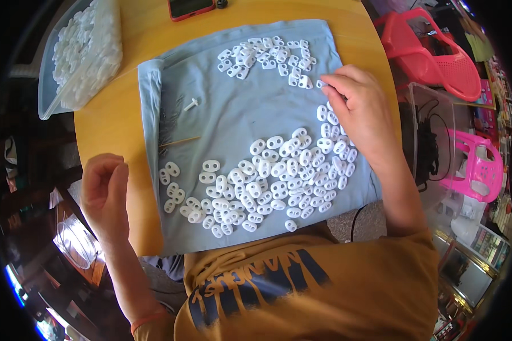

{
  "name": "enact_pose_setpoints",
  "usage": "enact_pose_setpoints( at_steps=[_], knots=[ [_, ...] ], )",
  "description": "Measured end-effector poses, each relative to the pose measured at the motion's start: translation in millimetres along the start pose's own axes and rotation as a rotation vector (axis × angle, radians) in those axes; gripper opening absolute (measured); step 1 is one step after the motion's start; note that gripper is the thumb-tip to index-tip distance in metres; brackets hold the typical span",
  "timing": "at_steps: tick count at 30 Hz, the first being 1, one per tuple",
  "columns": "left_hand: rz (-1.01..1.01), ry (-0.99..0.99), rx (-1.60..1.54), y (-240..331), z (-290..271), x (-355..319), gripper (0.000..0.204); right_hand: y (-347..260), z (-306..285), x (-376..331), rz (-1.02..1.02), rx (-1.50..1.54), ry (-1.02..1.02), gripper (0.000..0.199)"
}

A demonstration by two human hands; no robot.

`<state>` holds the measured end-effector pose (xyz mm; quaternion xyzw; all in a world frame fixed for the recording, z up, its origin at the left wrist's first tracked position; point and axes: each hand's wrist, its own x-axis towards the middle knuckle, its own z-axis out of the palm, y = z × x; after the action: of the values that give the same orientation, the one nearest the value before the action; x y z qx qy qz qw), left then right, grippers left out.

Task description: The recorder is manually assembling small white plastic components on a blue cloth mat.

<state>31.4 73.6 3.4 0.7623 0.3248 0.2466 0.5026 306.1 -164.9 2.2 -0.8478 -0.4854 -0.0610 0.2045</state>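
Observation:
My right hand (358, 105) reaches over the far right of a grey-blue cloth (227, 108). Its thumb and forefinger pinch a small white two-hole piece (320, 83). Just left of it lies a far group of smaller-looking white two-hole pieces (261, 54), some stacked. Nearer me spreads a large pile of white oval two-hole pieces (279, 187), partly under my right wrist. My left hand (104, 190) hovers by the table's left edge, fingers curled against the thumb. Whatever it holds, if anything, is hidden.
A clear tub (48, 99) with a bag of white pieces (88, 57) stands at the far left of the wooden table (131, 125). On the cloth lie a thin stick (180, 141) and a white peg (192, 104). A red-edged phone (190, 7) rests beyond. Pink chairs (432, 54) stand right.

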Motion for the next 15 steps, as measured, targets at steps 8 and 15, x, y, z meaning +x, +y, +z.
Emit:
enact_pose_setpoints(
  at_steps=[8,15],
  knots=[
    [-0.028,0.102,-0.089,15,3,-43,0.006,-9,-4,3,0.096,0.157,-0.074,0.011],
    [-0.122,-0.149,-0.657,36,28,-63,0.005,-74,-18,-10,0.456,1.149,-0.109,0.019]
  ],
)
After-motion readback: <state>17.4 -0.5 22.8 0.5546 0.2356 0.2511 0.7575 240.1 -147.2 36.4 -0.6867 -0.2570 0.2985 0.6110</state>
